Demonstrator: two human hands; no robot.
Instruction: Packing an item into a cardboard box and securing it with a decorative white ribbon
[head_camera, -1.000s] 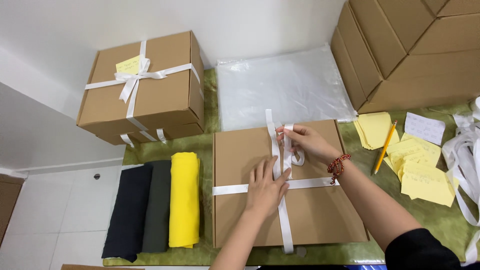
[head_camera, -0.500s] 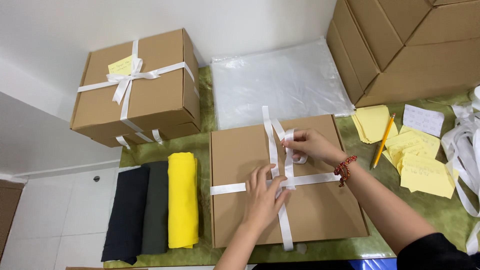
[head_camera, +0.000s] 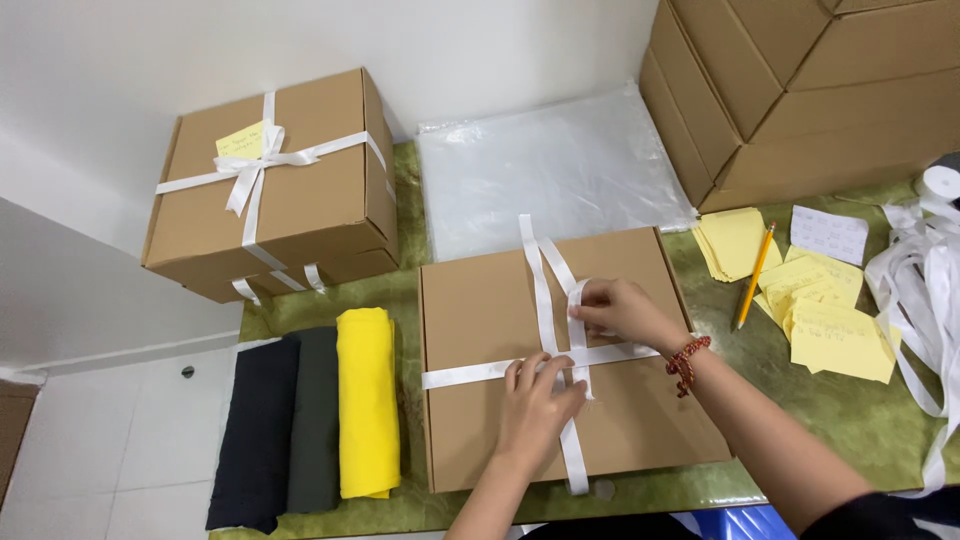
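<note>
Both hands (head_camera: 580, 355) on white ribbon (head_camera: 545, 300), right pinching a loop.

Both bare forearms come in from the bottom edge of the frame, left hand (head_camera: 540, 400) lying palm down with fingers pressed flat near centre, right hand (head_camera: 615, 312) just above it, fingertips pinched together, beaded red bracelet on that wrist.

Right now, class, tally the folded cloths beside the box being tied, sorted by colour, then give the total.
Black folded cloth: 1
Dark grey folded cloth: 1
Yellow folded cloth: 1
Total: 3

They lie side by side, left of the cardboard box.
</note>
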